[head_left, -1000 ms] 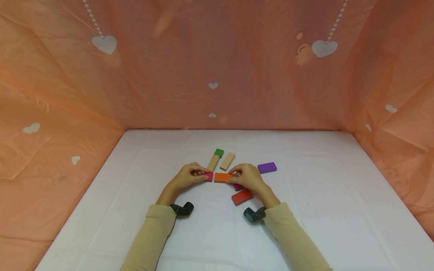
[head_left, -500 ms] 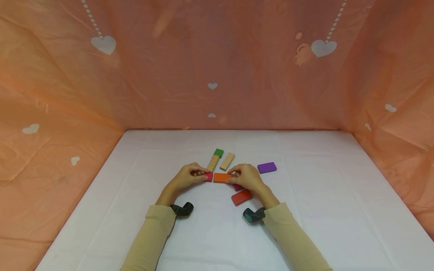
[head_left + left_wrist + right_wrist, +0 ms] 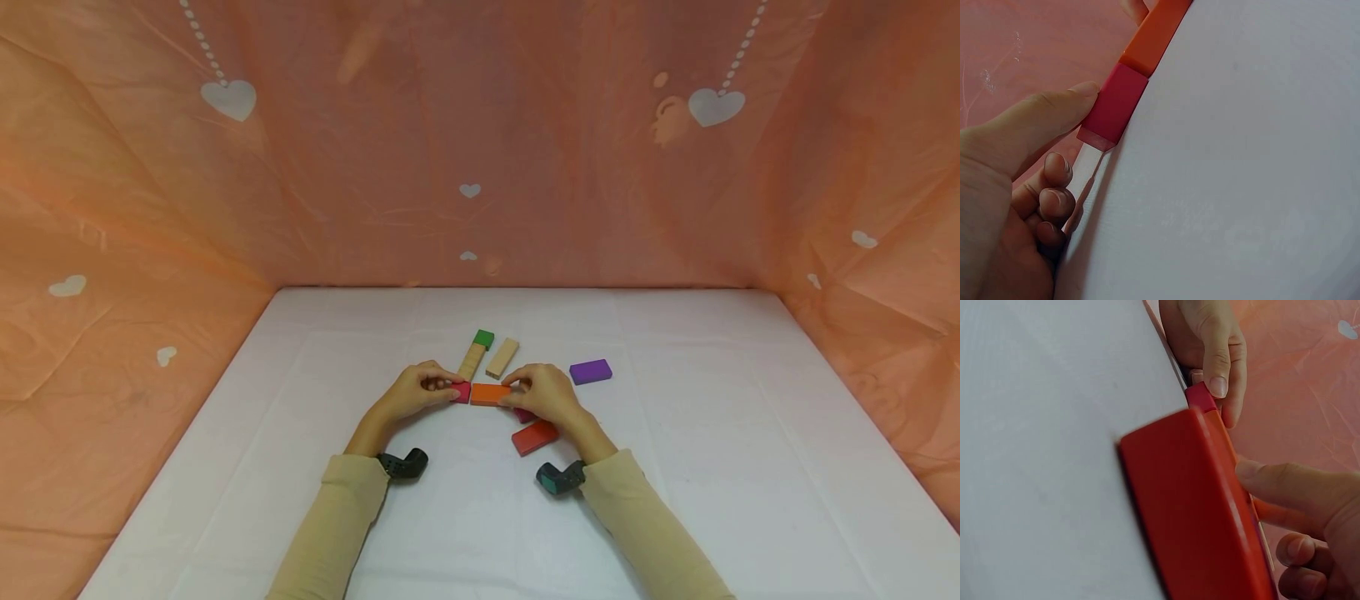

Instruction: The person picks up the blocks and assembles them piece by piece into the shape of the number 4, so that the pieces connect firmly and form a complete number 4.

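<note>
My left hand point(image 3: 412, 390) pinches a pinkish-red block point(image 3: 1117, 103) between thumb and index finger; its other fingers curl under. Facing it, my right hand point(image 3: 546, 392) pinches the right end of an orange block point(image 3: 487, 395). The two blocks lie flat, end to end, and look to be touching in the left wrist view. Just beyond the pinkish-red one, a plain wooden block point(image 3: 472, 362) runs up to a green block point(image 3: 484, 339). Partly hidden under my right hand is a dark magenta block point(image 3: 523, 414). Nearer me lies a red block point(image 3: 1179, 500), large in the right wrist view.
A second plain wooden block point(image 3: 502, 357) lies behind the orange one. To the right of my right hand is a purple block point(image 3: 591, 372). All rest on a white-covered table point(image 3: 675, 500), walled by orange sheeting point(image 3: 480, 150) at the back and sides.
The orange block has slid slightly left in my right hand, and the gap between it and the pinkish-red block has closed. My left hand has stayed in place.
</note>
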Demonstrator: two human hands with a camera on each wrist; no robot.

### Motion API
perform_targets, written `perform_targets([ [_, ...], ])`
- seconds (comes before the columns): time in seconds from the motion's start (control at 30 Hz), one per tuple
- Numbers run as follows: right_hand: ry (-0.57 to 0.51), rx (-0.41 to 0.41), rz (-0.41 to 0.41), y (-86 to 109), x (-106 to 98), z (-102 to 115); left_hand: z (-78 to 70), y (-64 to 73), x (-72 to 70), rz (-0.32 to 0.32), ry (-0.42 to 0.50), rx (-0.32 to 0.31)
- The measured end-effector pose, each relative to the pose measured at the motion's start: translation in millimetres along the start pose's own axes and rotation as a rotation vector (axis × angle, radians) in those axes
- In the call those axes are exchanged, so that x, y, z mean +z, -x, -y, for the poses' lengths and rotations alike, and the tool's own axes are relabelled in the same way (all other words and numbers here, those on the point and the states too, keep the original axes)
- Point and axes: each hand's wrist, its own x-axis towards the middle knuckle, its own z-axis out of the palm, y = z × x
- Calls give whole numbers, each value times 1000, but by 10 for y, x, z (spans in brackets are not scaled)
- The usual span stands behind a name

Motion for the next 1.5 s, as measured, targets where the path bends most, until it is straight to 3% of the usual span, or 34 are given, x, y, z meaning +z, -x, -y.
perform_targets([
  [0.4,-7,18,5,3,8,12,18,-16,19,-15,-35,1],
  [1.5,-20,16,-5,-8,49,-16,23,-13,3,-3,-23,7],
])
